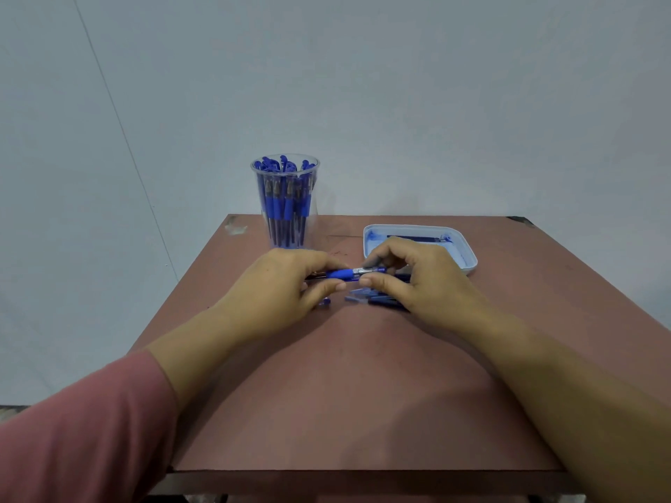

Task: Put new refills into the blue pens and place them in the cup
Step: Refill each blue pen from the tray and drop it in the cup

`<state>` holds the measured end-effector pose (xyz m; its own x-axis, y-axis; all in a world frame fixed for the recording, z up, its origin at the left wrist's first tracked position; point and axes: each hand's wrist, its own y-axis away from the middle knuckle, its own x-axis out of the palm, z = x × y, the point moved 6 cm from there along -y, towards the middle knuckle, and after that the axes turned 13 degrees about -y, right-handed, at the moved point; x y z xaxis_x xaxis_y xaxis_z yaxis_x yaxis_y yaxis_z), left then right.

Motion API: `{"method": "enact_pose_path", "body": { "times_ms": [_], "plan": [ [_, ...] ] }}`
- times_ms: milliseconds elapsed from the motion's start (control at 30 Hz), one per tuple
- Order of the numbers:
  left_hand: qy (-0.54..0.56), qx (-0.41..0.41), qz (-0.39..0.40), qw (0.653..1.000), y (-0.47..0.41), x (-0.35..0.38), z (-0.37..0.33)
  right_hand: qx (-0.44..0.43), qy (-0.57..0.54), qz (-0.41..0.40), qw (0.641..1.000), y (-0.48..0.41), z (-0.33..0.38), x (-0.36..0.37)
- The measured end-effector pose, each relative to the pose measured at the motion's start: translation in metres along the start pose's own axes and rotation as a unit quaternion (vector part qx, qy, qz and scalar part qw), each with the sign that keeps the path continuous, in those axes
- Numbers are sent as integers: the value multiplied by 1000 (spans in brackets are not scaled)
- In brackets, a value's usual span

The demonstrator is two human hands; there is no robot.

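Note:
A blue pen [345, 274] lies level between both hands above the brown table [345, 393]. My left hand [287, 288] pinches its blue grip end between thumb and fingers. My right hand [410, 281] pinches the other part, near the metal tip section. Under my right hand lie several loose blue pen parts [366, 295] on the table. A small blue piece [324, 302] lies below my left fingers. A clear plastic cup [285, 201] at the back holds several blue pens, standing upright.
A white shallow tray [461, 248] stands at the back right behind my right hand, with a thin dark refill [414, 237] in it and blue ink stains. The table ends at a pale wall behind the cup.

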<state>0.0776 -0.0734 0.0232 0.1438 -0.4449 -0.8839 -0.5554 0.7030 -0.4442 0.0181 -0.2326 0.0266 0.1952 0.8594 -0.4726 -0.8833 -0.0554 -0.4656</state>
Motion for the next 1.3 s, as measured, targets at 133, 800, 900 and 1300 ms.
{"method": "enact_pose_path", "body": {
  "times_ms": [133,800,900,1300],
  "plan": [
    [47,-3,-14,999,-8,4,5,-8,1,-17,1000,-3,-5,-4],
    [61,-55,-40,996,2,7,23,11,42,-36,998,-12,-14,-29],
    [-6,-29,-57,998,1,3,22,44,63,46,996,-8,-18,-17],
    [-81,37,-84,992,1,1,19,17,159,171,972,-1,-11,26]
  ]
}}
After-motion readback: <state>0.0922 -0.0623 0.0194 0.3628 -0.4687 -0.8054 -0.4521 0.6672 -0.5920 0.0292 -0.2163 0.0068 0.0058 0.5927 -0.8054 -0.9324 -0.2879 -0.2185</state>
